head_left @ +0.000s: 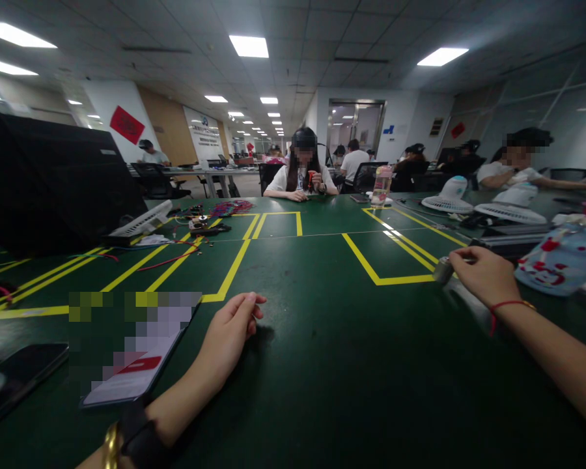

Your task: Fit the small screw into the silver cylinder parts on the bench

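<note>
At the right, my right hand (488, 273) has thumb and fingers closed on a small silvery metal cylinder (442, 270), which looks like a small motor. The cylinder is partly blurred and stands by the corner of a yellow tape outline (405, 281) on the green tabletop (332, 365). My left hand (232, 329) rests over the table left of centre, its fingers loosely curled together with nothing visible in them. Beside its wrist lies a phone (137, 384) with a lit screen, partly pixelated.
A patterned blue bottle (561, 257) stands right of my right hand, with white fans (510, 207) behind. Wires (229, 208) and small parts lie at the far left near a black box (53, 182). A person (303, 169) sits opposite, holding something orange. A pink-capped bottle (381, 187) stands there too.
</note>
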`<state>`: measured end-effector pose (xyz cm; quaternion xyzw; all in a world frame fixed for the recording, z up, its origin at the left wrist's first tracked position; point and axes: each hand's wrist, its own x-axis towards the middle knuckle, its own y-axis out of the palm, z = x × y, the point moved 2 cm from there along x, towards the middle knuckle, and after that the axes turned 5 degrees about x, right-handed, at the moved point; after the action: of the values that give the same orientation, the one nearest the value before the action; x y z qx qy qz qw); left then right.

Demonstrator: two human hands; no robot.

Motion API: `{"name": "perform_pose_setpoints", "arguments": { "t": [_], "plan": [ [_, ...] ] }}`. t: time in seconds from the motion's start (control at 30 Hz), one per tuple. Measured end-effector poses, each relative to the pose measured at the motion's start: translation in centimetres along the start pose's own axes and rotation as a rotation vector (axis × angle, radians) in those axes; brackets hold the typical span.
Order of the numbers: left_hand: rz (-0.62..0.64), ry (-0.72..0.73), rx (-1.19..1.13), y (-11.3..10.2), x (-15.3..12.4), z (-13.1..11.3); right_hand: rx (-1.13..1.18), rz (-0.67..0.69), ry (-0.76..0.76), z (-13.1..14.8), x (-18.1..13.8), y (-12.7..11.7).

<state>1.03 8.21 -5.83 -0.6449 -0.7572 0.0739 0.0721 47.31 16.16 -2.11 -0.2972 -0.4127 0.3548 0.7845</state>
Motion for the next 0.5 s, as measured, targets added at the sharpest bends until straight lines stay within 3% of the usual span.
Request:
{"name": "perform_pose_setpoints", "arguments": {
  "t": [0.5],
  "plan": [
    [0.005, 0.019, 0.032, -0.04, 0.01, 0.15, 0.078, -0.028, 0.041, -0.52, 0.21, 0.48]
  ]
}}
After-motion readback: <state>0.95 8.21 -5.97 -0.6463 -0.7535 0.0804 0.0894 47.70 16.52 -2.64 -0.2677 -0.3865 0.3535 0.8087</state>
